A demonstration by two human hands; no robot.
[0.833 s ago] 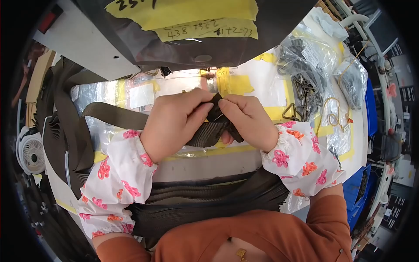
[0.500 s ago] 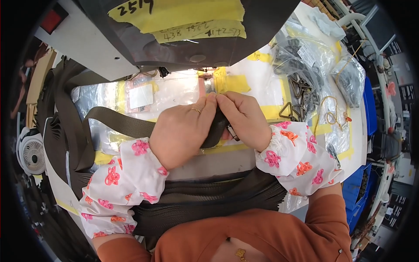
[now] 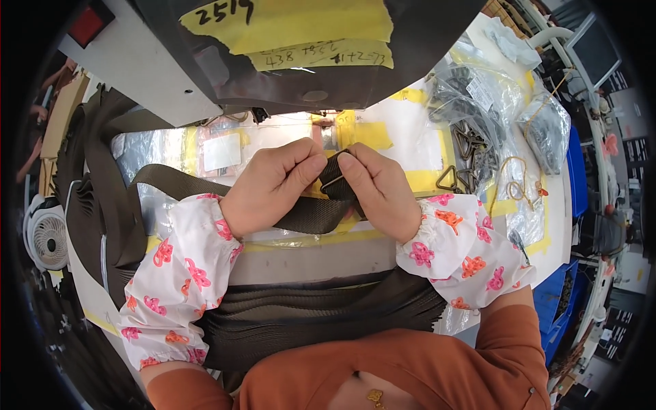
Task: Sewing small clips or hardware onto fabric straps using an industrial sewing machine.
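Both hands hold a dark olive webbing strap (image 3: 318,215) above the work table, in front of the machine. Thumb and fingers of my left hand (image 3: 273,184) are closed on it beside a folded part. My right hand (image 3: 377,191) pinches the strap's folded end from the other side. Between the hands a thin metal bar (image 3: 332,182) shows on the webbing; the rest of that fitting is hidden. From below my left hand the strap loops away to the left.
A dark machine head (image 3: 294,82) with yellow tape overhangs the table's far side. Stacked webbing (image 3: 321,314) lies close to my body, more webbing (image 3: 102,198) at the left. Triangular metal rings (image 3: 468,154) and clear plastic bags (image 3: 471,85) lie on the right. Blue bins (image 3: 557,301) stand beyond.
My left hand has shifted left and its thumb has turned, parting from the right hand. The folded strap and metal bar between them now show. The strap's lower loop has swung into view.
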